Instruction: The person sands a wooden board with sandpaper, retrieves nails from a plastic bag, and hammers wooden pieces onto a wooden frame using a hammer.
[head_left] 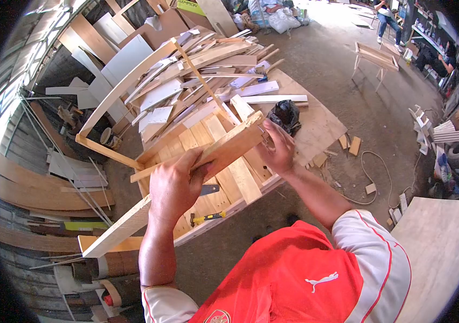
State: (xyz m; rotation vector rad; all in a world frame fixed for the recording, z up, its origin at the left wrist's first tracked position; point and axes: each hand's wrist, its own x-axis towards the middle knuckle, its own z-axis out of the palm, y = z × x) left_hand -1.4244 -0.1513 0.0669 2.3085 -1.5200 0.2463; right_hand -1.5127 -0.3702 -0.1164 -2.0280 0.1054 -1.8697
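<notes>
A long wooden board (232, 152) is raised at a slant in front of me, above a slatted wooden frame (248, 183). My left hand (175, 182) is closed around its nearer, left part. At the far right end, my right hand (279, 149) has its fingers and thumb against the board; a small shiny bit shows there, too small to name. A hammer (208, 217) with a yellow and black handle lies on the frame below. Close to my left hand, a dark flat blade (209, 189) is partly hidden. Thin wooden rails (112, 152) stand up at the frame's left.
Piled wood offcuts (202, 81) lie behind the frame, beside a black plastic bag (284, 116). A pale sheet (439, 253) is at the right. A cord (376, 177) curls on the floor. Beyond stands a small wooden trestle (376, 56); a person (389, 24) sits at the back.
</notes>
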